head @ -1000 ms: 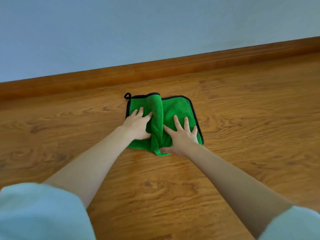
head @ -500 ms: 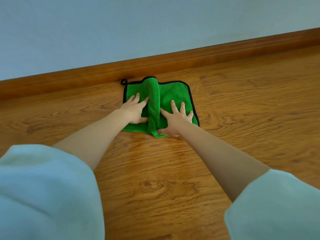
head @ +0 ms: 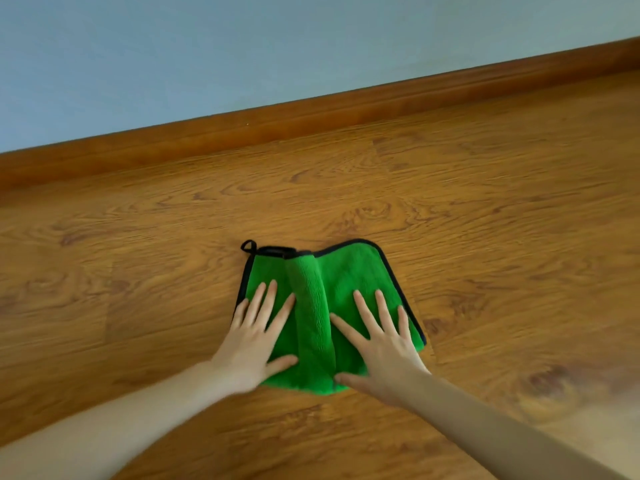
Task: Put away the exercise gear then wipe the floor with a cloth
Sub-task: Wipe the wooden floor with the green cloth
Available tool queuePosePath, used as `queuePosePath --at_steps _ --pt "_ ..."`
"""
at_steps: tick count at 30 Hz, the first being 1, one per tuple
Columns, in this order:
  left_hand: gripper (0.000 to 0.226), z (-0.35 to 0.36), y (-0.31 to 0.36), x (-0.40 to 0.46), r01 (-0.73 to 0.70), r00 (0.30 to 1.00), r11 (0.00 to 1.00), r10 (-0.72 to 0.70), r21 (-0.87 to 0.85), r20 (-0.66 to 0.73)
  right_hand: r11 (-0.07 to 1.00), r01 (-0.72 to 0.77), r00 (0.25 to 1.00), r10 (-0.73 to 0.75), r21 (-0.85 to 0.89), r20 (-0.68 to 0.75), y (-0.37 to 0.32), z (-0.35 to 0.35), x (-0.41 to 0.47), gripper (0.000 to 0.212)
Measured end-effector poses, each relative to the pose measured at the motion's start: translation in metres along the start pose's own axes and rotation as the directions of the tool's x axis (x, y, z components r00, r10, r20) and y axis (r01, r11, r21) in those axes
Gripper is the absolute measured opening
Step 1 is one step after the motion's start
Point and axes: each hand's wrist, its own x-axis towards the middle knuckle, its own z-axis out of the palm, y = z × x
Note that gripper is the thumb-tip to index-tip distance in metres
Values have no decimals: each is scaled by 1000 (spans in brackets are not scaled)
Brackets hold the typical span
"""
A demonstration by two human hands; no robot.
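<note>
A green cloth [head: 349,275] with black trim and a small hanging loop lies on the wooden floor [head: 502,237]. A raised fold runs down its middle. My left hand [head: 252,337] presses flat on the cloth's left half, fingers spread and straight. My right hand [head: 381,344] presses flat on the right half, fingers spread too, its thumb at the cloth's near edge. No exercise gear is in view.
A wooden skirting board [head: 311,119] runs along the pale blue wall [head: 242,46] beyond the cloth. Bare floorboards stretch to the left, right and near side of the cloth.
Both hands have pulled the cloth back toward me, away from the skirting board it had nearly reached half a second ago. My sleeves have dropped out of view.
</note>
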Motion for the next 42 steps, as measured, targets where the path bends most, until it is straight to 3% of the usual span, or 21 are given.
queuePosePath --at_steps 3,8,16,19,24,27,31,35,42 --pt "92 30 21 -34 17 1000 1000 -17 5 -22 1000 -22 999 22 2 24 -2 22 -39 93" --pt "96 38 36 -50 -70 995 997 73 44 -61 996 69 997 -70 -61 -13 -7 49 -68 91" --pt "113 42 -26 -65 -114 990 979 126 169 -61 987 157 984 -153 -32 93 -73 20 -25 92" --pt "119 48 -72 -89 -77 996 977 83 198 -22 946 323 937 -323 25 132 -116 16 -4 87" --pt "116 64 -133 -130 59 995 978 -74 198 69 895 442 881 -446 61 158 -178 11 35 88" --pt "116 61 -157 -131 185 983 974 -186 132 -6 881 473 873 -469 5 136 -196 -4 78 90" --pt "121 44 -183 -109 384 918 922 -376 -43 130 904 426 894 -426 27 137 -205 -32 142 95" --pt "117 27 -224 -75 488 872 864 -479 -122 97 960 271 953 -278 73 124 -190 -67 202 96" --pt "117 -17 -254 -3 435 900 883 -430 -177 70 984 15 1000 -18 180 14 -160 -76 230 96"
